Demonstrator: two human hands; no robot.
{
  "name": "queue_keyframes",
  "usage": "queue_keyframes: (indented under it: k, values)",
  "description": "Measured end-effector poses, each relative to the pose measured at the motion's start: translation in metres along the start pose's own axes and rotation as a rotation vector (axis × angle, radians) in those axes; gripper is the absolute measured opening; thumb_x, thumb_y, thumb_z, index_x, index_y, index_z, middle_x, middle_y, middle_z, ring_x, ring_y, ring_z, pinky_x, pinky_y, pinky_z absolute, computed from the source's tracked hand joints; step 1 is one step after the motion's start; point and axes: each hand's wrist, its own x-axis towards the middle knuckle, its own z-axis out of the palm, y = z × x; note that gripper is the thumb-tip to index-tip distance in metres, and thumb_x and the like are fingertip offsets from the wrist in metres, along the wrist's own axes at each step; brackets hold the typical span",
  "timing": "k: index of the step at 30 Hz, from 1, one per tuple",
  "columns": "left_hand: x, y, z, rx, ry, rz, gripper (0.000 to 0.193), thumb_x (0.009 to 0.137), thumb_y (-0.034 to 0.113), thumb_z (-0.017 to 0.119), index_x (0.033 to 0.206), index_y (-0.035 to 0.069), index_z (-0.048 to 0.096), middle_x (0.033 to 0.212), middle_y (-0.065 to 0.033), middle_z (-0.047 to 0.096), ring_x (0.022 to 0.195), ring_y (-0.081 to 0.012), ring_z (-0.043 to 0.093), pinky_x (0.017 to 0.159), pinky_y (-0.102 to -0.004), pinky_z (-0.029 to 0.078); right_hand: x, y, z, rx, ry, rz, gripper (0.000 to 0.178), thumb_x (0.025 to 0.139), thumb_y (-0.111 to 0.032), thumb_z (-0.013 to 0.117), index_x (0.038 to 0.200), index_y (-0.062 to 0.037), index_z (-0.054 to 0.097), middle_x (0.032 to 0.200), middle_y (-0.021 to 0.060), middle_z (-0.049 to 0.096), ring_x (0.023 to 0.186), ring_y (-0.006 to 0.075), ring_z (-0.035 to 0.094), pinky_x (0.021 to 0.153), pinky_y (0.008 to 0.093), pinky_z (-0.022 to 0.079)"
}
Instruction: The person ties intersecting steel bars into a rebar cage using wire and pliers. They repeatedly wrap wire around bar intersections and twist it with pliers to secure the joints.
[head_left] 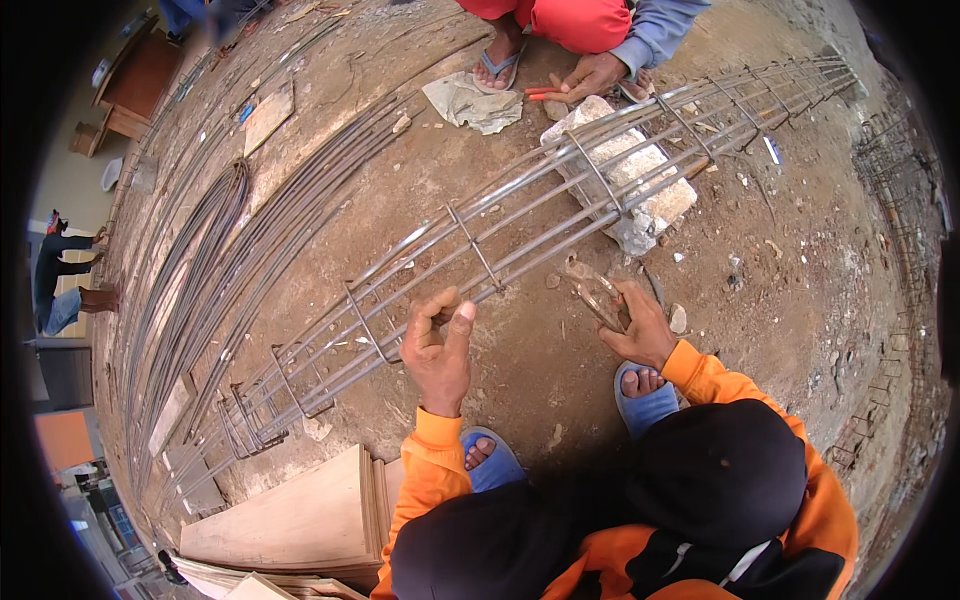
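Note:
A long rebar cage (480,250) of steel bars and square stirrups (466,240) runs diagonally in front of me, from lower left to upper right. My left hand (437,352) is raised at the cage's near side, its fingers curled and the thumb close to the forefinger. Whatever it may pinch is too small to make out. A pair of rusty pincers (592,292) is gripped in my right hand (641,328), their jaws pointing toward the cage but apart from it. Part of their handles is hidden by my fingers.
A pale stone block (640,180) lies beneath the cage. Across from me another person's hand (590,76) holds a red-handled tool (545,94). Loose rebar (215,215) lies at left, plywood sheets (290,515) at lower left. More wire mesh (885,370) stands along the right.

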Motion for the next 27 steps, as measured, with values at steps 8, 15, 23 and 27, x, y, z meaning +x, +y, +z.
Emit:
queue_keyframes:
  k: [8, 15, 23, 27]
  values:
    - [-0.004, 0.007, -0.018, -0.402, 0.077, -0.314, 0.024, 0.094, 0.026, 0.075, 0.091, 0.002, 0.071, 0.078, -0.0057, 0.068, 0.072, -0.013, 0.061, 0.066, -0.0268, 0.048, 0.055, -0.002, -0.085, -0.199, 0.316, 0.167, 0.069, 0.074, -0.025, 0.086, 0.134, -0.0036, 0.06, 0.108, 0.0154, 0.067, 0.099, 0.0336, 0.066, 0.087, 0.0436, 0.054]
    - [-0.009, 0.012, -0.013, -0.336, 0.101, -0.389, 0.029, 0.097, 0.03, 0.072, 0.089, 0.002, 0.07, 0.077, -0.0063, 0.068, 0.069, -0.0137, 0.062, 0.066, -0.0286, 0.049, 0.073, 0.017, -0.116, -0.593, 0.211, 0.077, 0.068, 0.077, -0.034, 0.083, 0.135, -0.0065, 0.062, 0.121, 0.0162, 0.063, 0.111, 0.0364, 0.061, 0.095, 0.0451, 0.05]
    - [-0.012, 0.013, -0.01, -0.329, 0.072, -0.4, 0.028, 0.099, 0.028, 0.068, 0.089, 0.002, 0.072, 0.075, -0.0049, 0.068, 0.068, -0.0129, 0.062, 0.068, -0.0289, 0.052, 0.067, 0.015, -0.114, -0.548, 0.209, 0.084, 0.064, 0.078, -0.032, 0.082, 0.133, -0.0051, 0.062, 0.123, 0.0179, 0.061, 0.113, 0.0376, 0.059, 0.099, 0.0459, 0.047]
    - [-0.011, 0.009, -0.008, -0.351, 0.061, -0.396, 0.026, 0.098, 0.027, 0.069, 0.103, 0.001, 0.07, 0.082, -0.005, 0.069, 0.072, -0.0127, 0.061, 0.067, -0.0272, 0.049, 0.071, 0.005, -0.115, -0.502, 0.313, 0.009, 0.061, 0.079, -0.03, 0.082, 0.132, -0.0055, 0.062, 0.122, 0.0177, 0.061, 0.113, 0.0372, 0.059, 0.098, 0.0453, 0.048]
